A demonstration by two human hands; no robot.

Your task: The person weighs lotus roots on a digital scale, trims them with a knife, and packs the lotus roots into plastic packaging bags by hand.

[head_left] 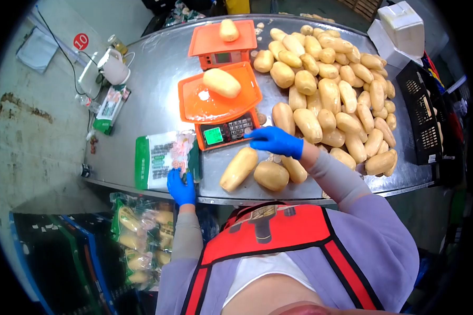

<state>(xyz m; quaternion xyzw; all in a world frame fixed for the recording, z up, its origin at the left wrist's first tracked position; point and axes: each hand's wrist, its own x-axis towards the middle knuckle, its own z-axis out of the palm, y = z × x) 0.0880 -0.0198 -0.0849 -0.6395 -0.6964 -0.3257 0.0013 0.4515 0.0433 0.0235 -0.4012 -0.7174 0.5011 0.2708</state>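
Observation:
My left hand (pixel 181 188), in a blue glove, touches the lower edge of a stack of flat printed bags (pixel 160 160) with a pink flower picture; its fingers look apart. My right hand (pixel 276 142), gloved too, reaches left with fingers stretched out, fingertips at the keypad of the orange scale (pixel 194 107). A pale lotus root piece (pixel 222 83) lies on that scale's pan, and its display glows green. Below my right hand, several lotus root pieces (pixel 239 169) lie near the table's front edge.
A second orange scale (pixel 215 47) holds a smaller piece (pixel 228 30). A big lotus root pile (pixel 328 94) covers the right side of the metal table (pixel 152 68). Black crate (pixel 420 115) at right; white kettle (pixel 113 67) at left; packed bags (pixel 136 236) below the front edge.

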